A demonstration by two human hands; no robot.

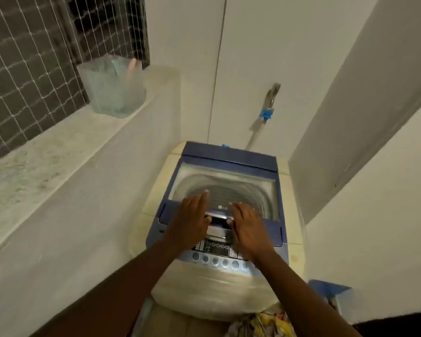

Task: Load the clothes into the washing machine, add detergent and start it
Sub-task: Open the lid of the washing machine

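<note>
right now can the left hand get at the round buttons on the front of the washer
Probably yes. The left hand rests flat by the lid handle, just above the control panel, and the row of round buttons lies uncovered below it, with only the forearm passing beside them.

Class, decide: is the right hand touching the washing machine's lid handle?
Touching. The head view shows the right hand lying on the silver lid handle, fingertips against it.
</note>
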